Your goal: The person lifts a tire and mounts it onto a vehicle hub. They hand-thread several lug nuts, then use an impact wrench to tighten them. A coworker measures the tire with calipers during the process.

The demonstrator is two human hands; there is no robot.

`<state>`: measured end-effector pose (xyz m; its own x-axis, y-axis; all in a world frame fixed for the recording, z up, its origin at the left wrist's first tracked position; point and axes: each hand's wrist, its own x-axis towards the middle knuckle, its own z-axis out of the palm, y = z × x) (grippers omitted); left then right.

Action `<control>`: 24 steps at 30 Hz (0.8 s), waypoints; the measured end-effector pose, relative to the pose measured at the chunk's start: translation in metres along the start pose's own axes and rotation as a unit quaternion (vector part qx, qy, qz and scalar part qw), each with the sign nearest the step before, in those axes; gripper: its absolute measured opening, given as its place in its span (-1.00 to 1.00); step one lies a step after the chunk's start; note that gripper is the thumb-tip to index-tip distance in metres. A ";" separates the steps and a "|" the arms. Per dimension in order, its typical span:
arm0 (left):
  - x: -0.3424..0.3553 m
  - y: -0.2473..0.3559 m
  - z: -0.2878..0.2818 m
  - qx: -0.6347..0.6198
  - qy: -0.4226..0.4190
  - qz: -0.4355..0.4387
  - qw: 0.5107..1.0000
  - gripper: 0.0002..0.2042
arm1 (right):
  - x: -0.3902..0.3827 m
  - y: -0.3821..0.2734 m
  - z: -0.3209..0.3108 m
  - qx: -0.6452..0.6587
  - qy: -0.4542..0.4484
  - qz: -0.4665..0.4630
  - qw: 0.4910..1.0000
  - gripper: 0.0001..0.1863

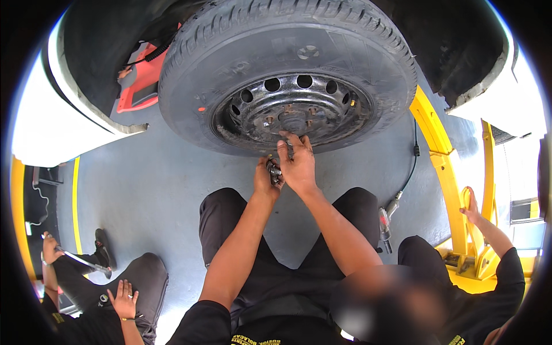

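Note:
A car tyre (287, 49) on a black steel rim (246, 95) hangs in front of me, with bolts showing around the hub centre (292, 119). My left hand (265, 178) is just below the tyre, closed around several small dark metal pieces, which look like wheel nuts. My right hand (296, 164) reaches up to the lower part of the hub, fingers bent and thumb raised; whatever sits between its fingertips, if anything, is too small to make out.
White body panels (40, 132) flank the wheel. A red object (135, 80) is behind. Yellow lift arms (437, 149) stand right, near a hose-connected tool (385, 224). One co-worker's hand (50, 247) holds a metal bar at left; another's hand (468, 210) touches the lift.

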<state>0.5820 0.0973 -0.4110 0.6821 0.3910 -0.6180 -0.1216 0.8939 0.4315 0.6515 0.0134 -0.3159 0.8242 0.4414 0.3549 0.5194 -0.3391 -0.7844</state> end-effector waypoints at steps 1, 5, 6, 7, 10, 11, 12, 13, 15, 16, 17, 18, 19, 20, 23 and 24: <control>0.000 -0.001 -0.002 0.002 -0.006 -0.018 1.000 -0.69 | 0.002 0.008 -0.002 0.021 0.014 -0.011 1.000 -0.75; -0.019 -0.004 0.024 0.034 0.040 -0.047 0.997 -0.72 | 0.006 0.003 -0.020 0.067 -0.009 0.125 0.990 -0.74; -0.023 -0.004 0.027 0.035 0.037 -0.054 0.997 -0.73 | 0.008 -0.010 -0.028 0.087 0.006 0.174 0.981 -0.74; -0.027 -0.004 0.029 0.035 0.034 -0.061 0.997 -0.73 | 0.009 -0.015 -0.032 0.106 0.020 0.223 0.969 -0.75; -0.027 -0.008 0.034 0.040 0.045 -0.080 0.995 -0.76 | 0.020 0.001 -0.041 0.120 0.107 0.201 0.966 -0.70; -0.025 -0.008 0.034 0.043 0.052 -0.086 0.994 -0.77 | 0.022 0.005 -0.042 0.127 0.135 0.187 0.965 -0.72; -0.024 -0.011 0.036 0.049 0.056 -0.086 0.994 -0.77 | 0.025 0.011 -0.043 0.131 0.166 0.173 0.962 -0.73; -0.023 -0.012 0.038 0.055 0.057 -0.083 0.993 -0.78 | 0.027 0.017 -0.043 0.136 0.197 0.155 0.958 -0.75; -0.019 -0.011 0.036 0.058 0.059 -0.084 0.993 -0.79 | 0.028 0.020 -0.034 0.152 0.224 0.123 0.955 -0.75; -0.016 -0.010 0.033 0.055 0.061 -0.087 0.993 -0.79 | 0.028 0.017 -0.030 0.136 0.235 0.099 0.957 -0.74; -0.012 -0.012 0.030 0.051 0.064 -0.089 0.993 -0.80 | 0.028 0.015 -0.030 0.120 0.244 0.076 0.959 -0.73; -0.013 -0.010 0.030 0.065 0.060 -0.082 0.993 -0.81 | 0.030 0.013 -0.030 0.094 0.230 0.078 0.965 -0.72; -0.013 -0.010 0.030 0.074 0.061 -0.081 0.992 -0.81 | 0.031 0.010 -0.030 0.118 0.230 0.093 0.961 -0.73; -0.013 -0.010 0.031 0.082 0.063 -0.079 0.992 -0.81 | 0.030 0.007 -0.030 0.142 0.229 0.108 0.957 -0.74; -0.011 -0.005 0.029 0.089 0.059 -0.067 0.992 -0.82 | 0.033 0.000 -0.028 0.158 0.226 0.119 0.954 -0.76; -0.012 -0.005 0.028 0.091 0.057 -0.066 0.992 -0.82 | 0.032 0.001 -0.027 0.151 0.227 0.121 0.954 -0.76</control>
<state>0.5949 0.0820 -0.3877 0.5959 0.3041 -0.7433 0.1036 0.8887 0.4467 0.6846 0.0042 -0.2919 0.9604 -0.0485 0.2742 0.2684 -0.1012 -0.9580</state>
